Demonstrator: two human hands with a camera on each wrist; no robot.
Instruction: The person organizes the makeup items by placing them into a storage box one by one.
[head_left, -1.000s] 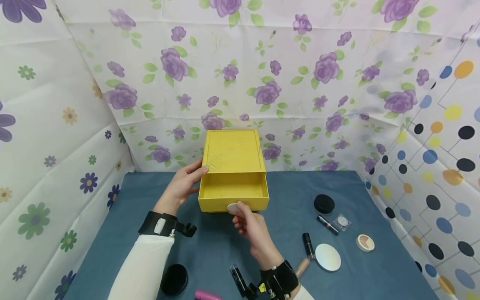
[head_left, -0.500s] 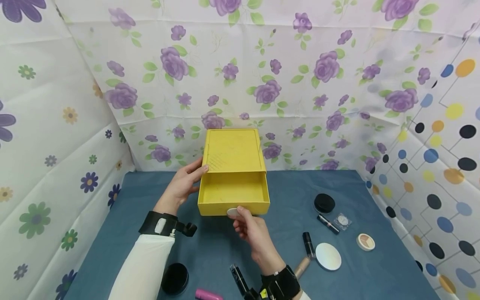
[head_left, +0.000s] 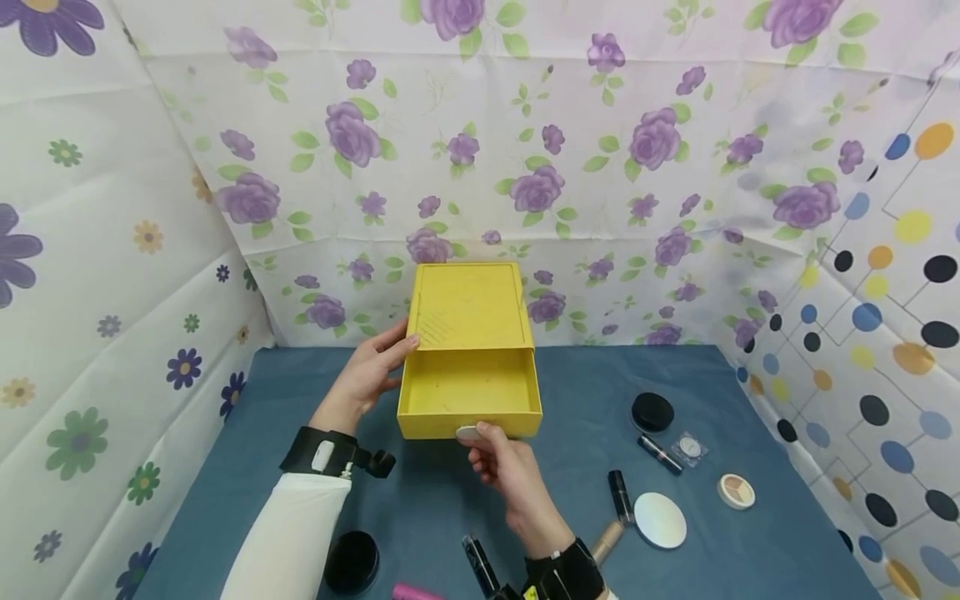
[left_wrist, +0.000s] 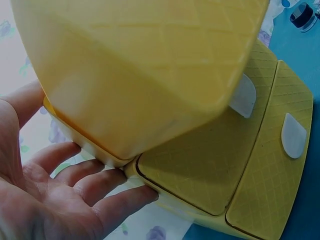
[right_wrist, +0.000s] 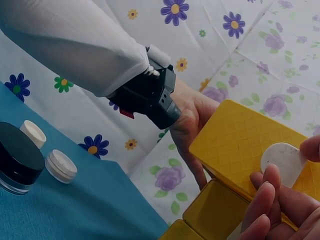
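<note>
A small yellow drawer cabinet (head_left: 471, 304) stands at the back middle of the table. Its top drawer (head_left: 471, 382) is pulled out, and no items show inside. Two lower drawers (left_wrist: 200, 165) with white tabs stay pushed in. My right hand (head_left: 513, 479) pinches the white handle tab (right_wrist: 282, 162) on the top drawer's front between thumb and fingers. At the cabinet's left side, my left hand (head_left: 363, 375) rests its stretched, spread fingers (left_wrist: 127, 202) on the side wall. Its thumb lies by the upper front corner.
Cosmetics lie at the right: a black round compact (head_left: 652, 412), tubes (head_left: 660, 454), a white disc (head_left: 660, 520) and a three-colour pan (head_left: 736, 492). Nearer stand a black-lidded jar (head_left: 352, 562), a pink tube (head_left: 416, 592) and a dark tube (head_left: 480, 565). Patterned cloth walls (head_left: 420, 108) enclose the table.
The top drawer has slid slightly further out toward me, with my right hand on its tab. My left hand keeps its place on the cabinet's side.
</note>
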